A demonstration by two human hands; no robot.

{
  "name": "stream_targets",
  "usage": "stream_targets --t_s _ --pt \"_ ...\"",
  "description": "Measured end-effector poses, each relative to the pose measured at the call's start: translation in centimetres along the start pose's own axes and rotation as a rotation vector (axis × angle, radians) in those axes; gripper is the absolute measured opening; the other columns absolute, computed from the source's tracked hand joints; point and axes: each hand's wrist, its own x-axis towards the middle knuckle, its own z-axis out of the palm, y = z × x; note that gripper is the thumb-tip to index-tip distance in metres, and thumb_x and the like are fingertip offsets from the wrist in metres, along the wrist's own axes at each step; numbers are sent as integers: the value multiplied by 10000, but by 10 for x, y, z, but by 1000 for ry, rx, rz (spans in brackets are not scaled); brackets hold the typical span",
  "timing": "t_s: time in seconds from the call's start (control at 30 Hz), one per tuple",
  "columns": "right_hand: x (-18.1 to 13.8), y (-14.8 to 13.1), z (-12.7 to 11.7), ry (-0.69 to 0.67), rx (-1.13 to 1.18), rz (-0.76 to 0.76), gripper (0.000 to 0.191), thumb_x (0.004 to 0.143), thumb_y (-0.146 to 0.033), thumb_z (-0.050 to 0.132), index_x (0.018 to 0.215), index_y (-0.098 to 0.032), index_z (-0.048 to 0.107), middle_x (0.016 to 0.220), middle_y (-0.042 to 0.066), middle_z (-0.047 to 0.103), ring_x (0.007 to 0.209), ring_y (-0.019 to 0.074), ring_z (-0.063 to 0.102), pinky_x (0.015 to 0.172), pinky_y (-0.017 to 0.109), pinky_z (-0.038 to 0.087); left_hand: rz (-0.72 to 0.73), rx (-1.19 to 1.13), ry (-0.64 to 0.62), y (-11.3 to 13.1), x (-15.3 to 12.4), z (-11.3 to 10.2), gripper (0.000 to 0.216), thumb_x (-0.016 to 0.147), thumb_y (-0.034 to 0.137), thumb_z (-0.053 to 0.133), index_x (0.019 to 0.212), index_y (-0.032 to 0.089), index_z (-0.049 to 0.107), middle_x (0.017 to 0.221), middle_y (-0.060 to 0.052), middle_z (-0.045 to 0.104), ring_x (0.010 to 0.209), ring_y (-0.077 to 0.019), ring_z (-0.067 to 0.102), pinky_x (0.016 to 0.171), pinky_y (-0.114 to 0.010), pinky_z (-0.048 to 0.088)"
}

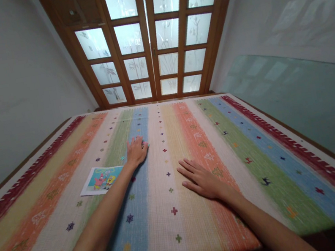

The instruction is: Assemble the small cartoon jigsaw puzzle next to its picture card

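Note:
My left hand (pixel 137 150) rests palm down on the blue stripe of the tablecloth, its fingers slightly bent and apart. Under and beside its thumb, small dark and teal bits show; the hand hides most of them, and their kind is unclear. A small teal piece (pixel 123 157) lies to the left of that hand. Partly behind my left forearm is a printed picture card (pixel 101 180) with a pink and a yellow cartoon figure on blue. My right hand (pixel 200 178) lies flat on the yellow and orange stripes, fingers spread, holding nothing.
The striped tablecloth (pixel 167 220) covers a wide table, with dark red bands along both sides. Wooden doors (pixel 148 51) with frosted panes stand beyond the far edge. A greenish glass sheet (pixel 296 108) leans along the right wall; a pale wall rises at left.

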Motion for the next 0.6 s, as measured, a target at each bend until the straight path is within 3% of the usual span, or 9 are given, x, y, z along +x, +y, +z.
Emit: stream_targets --t_s 0.13,0.23,0.33,0.47,0.6 --pt "0 1 1 10 2 2 549 1060 -467 464 1559 -238 463 1645 106 378 1543 303 313 1254 567 295 -237 37 96 1 -12 2 717 1011 570 347 1543 100 443 1631 -236 348 1531 -524 169 1146 -818 33" --pt "1 0 1 10 1 2 555 1057 -472 470 1561 -239 461 1644 111 376 1541 313 317 1249 578 298 -354 26 64 -1 -18 7 779 974 647 370 1553 130 441 1640 -237 326 1516 -558 170 1112 -851 63" --pt "1 0 1 0 -6 1 558 1058 -466 467 1556 -215 468 1643 123 373 1541 317 316 1249 575 301 -336 30 21 -2 -19 10 787 984 622 358 1577 105 397 1662 -229 283 1536 -515 163 1186 -762 94" --pt "1 0 1 8 2 -2 556 1058 -471 465 1563 -239 458 1645 109 373 1542 309 314 1250 572 302 -202 19 27 0 -15 9 741 982 547 417 1588 121 374 1663 -197 305 1555 -451 178 1232 -667 163" --pt "1 0 0 8 -4 -2 546 1061 -472 455 1557 -242 466 1643 101 383 1540 306 320 1249 569 306 -224 50 85 3 -13 6 799 958 613 450 1574 107 397 1666 -205 293 1562 -468 109 1212 -710 154"
